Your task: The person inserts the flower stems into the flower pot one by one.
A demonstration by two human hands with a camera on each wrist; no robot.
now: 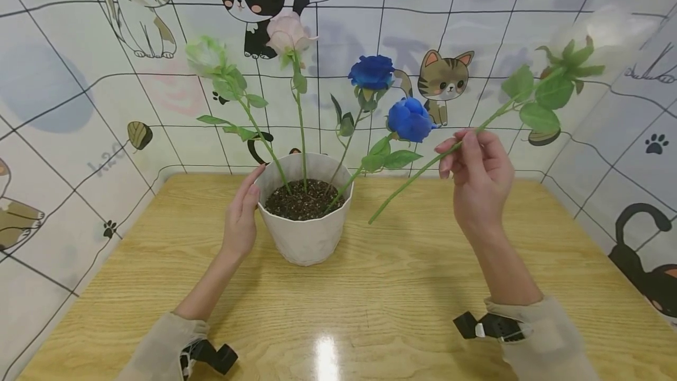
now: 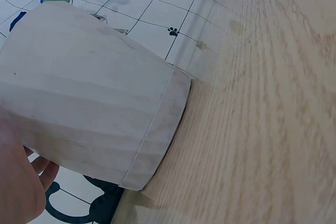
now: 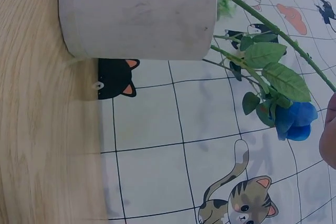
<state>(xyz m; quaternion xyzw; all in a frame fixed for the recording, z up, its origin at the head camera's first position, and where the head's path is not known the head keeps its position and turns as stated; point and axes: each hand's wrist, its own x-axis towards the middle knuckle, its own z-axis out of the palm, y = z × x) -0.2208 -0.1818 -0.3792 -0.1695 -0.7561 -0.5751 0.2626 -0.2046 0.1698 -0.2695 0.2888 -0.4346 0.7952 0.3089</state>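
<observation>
My right hand [image 1: 483, 184] pinches the green stem of a white artificial rose [image 1: 600, 28], its flower up to the right and its bare stem end slanting down toward the pot. With fairly straight fingers, my left hand [image 1: 242, 216] rests against the left side of a white flowerpot [image 1: 304, 240]. Dark soil [image 1: 296, 201] fills part of the pot. Standing in it are a pale green rose [image 1: 207, 56], a pink rose [image 1: 288, 31] and two blue roses, one upright [image 1: 372, 72] and one leaning right [image 1: 409, 119]. In the right wrist view the held stem [image 3: 286, 35] passes above the leaning rose's leaves.
The pot stands on a wooden table [image 1: 402, 287], left of the middle. Behind it rises a white wall covering [image 1: 349, 134] with grid lines and cartoon cats, which also runs along both sides.
</observation>
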